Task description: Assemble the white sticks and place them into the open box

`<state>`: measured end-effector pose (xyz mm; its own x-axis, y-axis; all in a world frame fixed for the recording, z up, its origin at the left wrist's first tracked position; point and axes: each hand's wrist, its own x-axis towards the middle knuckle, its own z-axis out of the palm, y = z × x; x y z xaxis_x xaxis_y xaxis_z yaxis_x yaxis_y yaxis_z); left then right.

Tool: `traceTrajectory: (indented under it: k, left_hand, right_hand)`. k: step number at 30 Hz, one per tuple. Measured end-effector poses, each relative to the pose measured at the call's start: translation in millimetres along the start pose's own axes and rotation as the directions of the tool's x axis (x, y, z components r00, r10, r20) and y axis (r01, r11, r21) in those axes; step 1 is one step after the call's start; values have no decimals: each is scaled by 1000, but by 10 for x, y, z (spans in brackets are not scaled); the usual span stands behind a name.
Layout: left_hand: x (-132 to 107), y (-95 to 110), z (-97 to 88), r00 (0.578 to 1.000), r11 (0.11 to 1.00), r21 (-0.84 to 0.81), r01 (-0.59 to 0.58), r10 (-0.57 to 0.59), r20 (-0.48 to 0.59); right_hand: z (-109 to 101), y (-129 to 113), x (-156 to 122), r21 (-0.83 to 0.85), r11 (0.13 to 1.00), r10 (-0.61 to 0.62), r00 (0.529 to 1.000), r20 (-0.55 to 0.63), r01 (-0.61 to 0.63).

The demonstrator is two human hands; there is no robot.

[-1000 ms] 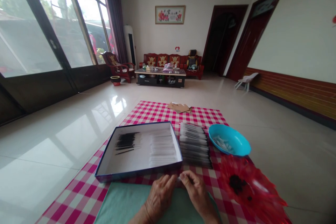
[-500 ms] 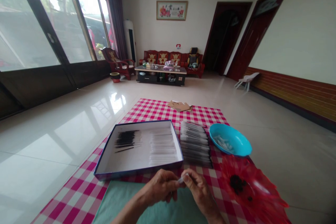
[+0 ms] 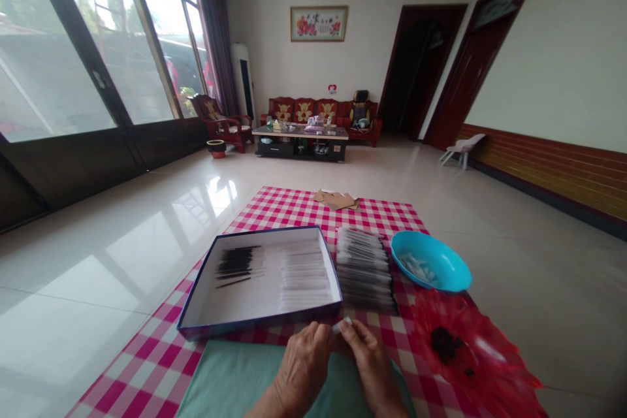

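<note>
My left hand [image 3: 306,356] and my right hand [image 3: 365,356] meet over a green cloth [image 3: 240,372]. A small whitish pen part [image 3: 343,324] is pinched between my right thumb and fingers. The closed fingertips of my left hand grip its other end; most of it is hidden. Just beyond lies a shallow blue-edged box [image 3: 240,320], with thin black-ended refills [image 3: 235,264] on its left and translucent white barrels [image 3: 306,277] on its right. Beside the box is a row of dark-filled pens [image 3: 365,271].
A blue bowl [image 3: 455,268] with whitish caps stands at the right. Nearer is a red petal-shaped dish [image 3: 494,359] with small black pieces. Cardboard scraps [image 3: 340,200] lie at the far edge of the checked cloth [image 3: 147,366]. A coffee table [image 3: 274,147] and sofa stand beyond.
My left hand has turned, its back now facing up more, and it has drawn slightly nearer to me. My right hand still pinches the whitish part.
</note>
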<state>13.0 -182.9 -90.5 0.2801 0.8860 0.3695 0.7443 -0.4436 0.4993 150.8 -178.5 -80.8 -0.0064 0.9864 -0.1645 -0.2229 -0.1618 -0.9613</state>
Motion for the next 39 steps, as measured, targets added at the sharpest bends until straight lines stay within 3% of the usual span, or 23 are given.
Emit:
traceTrajectory:
  k: [3, 5, 8, 10, 12, 13, 14, 16, 18, 20, 22, 25, 27, 30, 32, 35, 37, 39]
  left_hand:
    - [37, 58, -47, 993, 962, -248, 114, -105, 47]
    - [87, 99, -90, 951, 837, -453, 308, -253, 180]
    - [177, 105, -153, 794, 461, -647, 607, -326, 512]
    - [223, 72, -180, 684, 213, -650, 730, -233, 692]
    - [242, 37, -188, 613, 86, -607, 790, -141, 778]
    - [240, 27, -184, 616, 95, -609, 788, -138, 776]
    - [231, 24, -176, 653, 165, -631, 758, -171, 738]
    - [198, 39, -150, 797, 463, -652, 600, -284, 533]
    - [155, 69, -115, 931, 789, -496, 362, -278, 238]
    - [115, 95, -69, 988, 957, -247, 154, -147, 47]
    - [87, 106, -11, 999, 998, -48, 43, -44, -28]
    - [67, 96, 70, 996, 996, 91, 4, 4, -84]
    - [68, 90, 91, 997, 998, 64, -8, 13, -79]
    - [102, 109, 40, 1000, 987, -158, 19, -22, -19]
    - [150, 135, -40, 989, 916, -373, 146, -125, 80]
    - [235, 153, -174, 892, 618, -648, 445, -237, 386]
    - [275, 133, -242, 812, 385, -720, 578, -181, 555]
    - [291, 91, -277, 748, 205, -721, 662, -122, 653]
  right_hand:
    - [3, -23, -17, -74, 996, -61, 997, -45, 58]
    - [-13, -19, -25, -133, 987, -100, 993, -65, 90]
    - [-50, -4, -34, -163, 977, -145, 988, -53, 134]
    - [-73, -2, -38, -136, 980, -153, 988, -21, 148]
    - [-88, -10, -39, -97, 984, -150, 989, 14, 151]
    - [-92, -16, -37, -83, 986, -141, 990, 27, 143]
    - [-92, -24, -34, -70, 989, -126, 992, 30, 128]
    - [-81, -38, -27, -43, 996, -83, 996, 32, 84]
    - [-58, -37, -18, -6, 999, -50, 998, 34, 50]
    - [-29, -10, -4, 30, 999, -37, 999, 23, 36]
    - [-2, 37, 13, 76, 997, -30, 1000, 7, 29]
    - [12, 104, 31, 149, 989, -4, 1000, 0, 4]
    - [-2, 122, 34, 136, 991, 17, 1000, -15, -15]
    - [-53, 108, 31, 41, 999, 18, 998, -57, -16]
    - [-90, 86, 27, 6, 1000, 2, 999, -50, -2]
    - [-132, 52, 12, 8, 1000, -17, 1000, -3, 17]
    - [-149, 30, -7, 26, 999, -32, 999, 32, 31]
    - [-160, 10, -32, 59, 997, -54, 996, 66, 50]
